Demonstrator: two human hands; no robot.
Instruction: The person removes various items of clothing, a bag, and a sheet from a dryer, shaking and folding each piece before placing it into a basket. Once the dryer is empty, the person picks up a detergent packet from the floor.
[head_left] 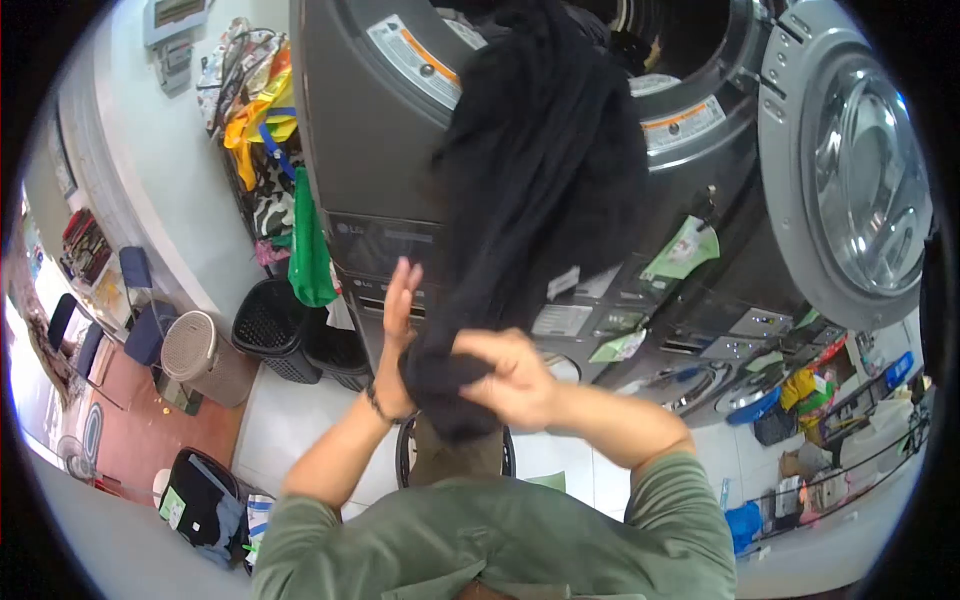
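Observation:
A long black garment (pixel 545 150) hangs in front of the dark dryer, its upper part overlapping the machine's opening. Its lower end is bunched between my hands, close to my body. My right hand (pixel 515 380) is closed on that bunched cloth, fingers curled and slightly blurred. On the other side of the cloth, my left hand (pixel 397 325) has its fingers stretched upward, with the cloth against its palm side. A dark bracelet (pixel 377 404) circles my left wrist. What kind of garment it is, I cannot make out.
An open round door (pixel 865 180) sticks out at the upper right. Dark laundry (pixel 632 48) shows inside the drum. Black baskets (pixel 272 325) and a beige hamper (pixel 203 355) stand at left. Green tags (pixel 683 250) hang on the machines. A clothes-filled basket (pixel 200 505) sits lower left.

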